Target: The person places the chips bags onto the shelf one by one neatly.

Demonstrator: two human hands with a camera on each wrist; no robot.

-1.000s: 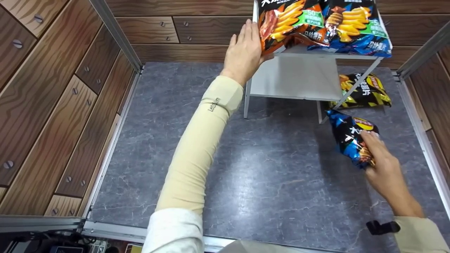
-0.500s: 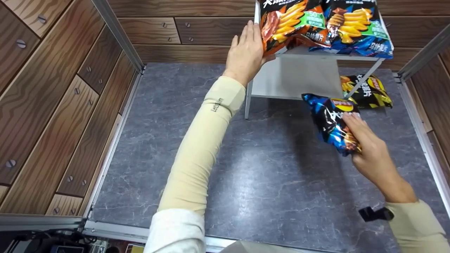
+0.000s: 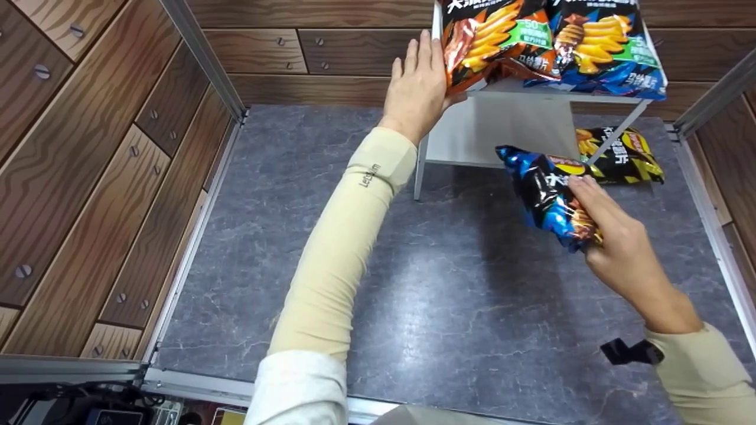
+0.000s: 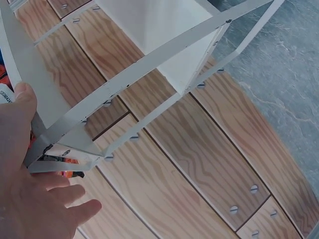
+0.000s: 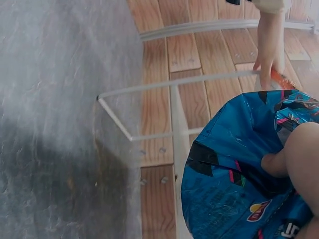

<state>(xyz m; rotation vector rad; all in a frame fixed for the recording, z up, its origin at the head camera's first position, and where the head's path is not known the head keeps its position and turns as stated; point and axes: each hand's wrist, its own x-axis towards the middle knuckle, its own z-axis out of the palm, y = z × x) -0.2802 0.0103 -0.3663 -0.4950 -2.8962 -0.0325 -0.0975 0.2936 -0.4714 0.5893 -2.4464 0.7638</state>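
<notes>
Clearly, in the head view the right hand (image 3: 626,248) is holding a blue-and-black chip bag (image 3: 543,198), fingers and thumb closed round its side; the bag is hanging in the air in front of the white rack (image 3: 496,127), showing a red-and-yellow oval logo and the white character 大, with the fingers covering more print. The left hand (image 3: 416,97) is resting, fingers straight, at the side of the rack's upper shelf, just beside an orange chip bag (image 3: 493,44). That bag and the second blue bag (image 3: 596,44) next to it are bearing green labels, "50" being readable on the orange one. A yellow-and-black chip bag (image 3: 638,159) is lying on the floor (image 3: 283,236), its white characters ending in 片. Black lettering starting "Lets" is running across the left sleeve (image 3: 322,254). In the left wrist view the thumb is lying on the shelf edge, near a white label (image 4: 6,93) with tiny print. In the right wrist view the thumb is pressing into the held bag, above a small red-and-yellow logo (image 5: 258,211) and partly hidden white letters
</notes>
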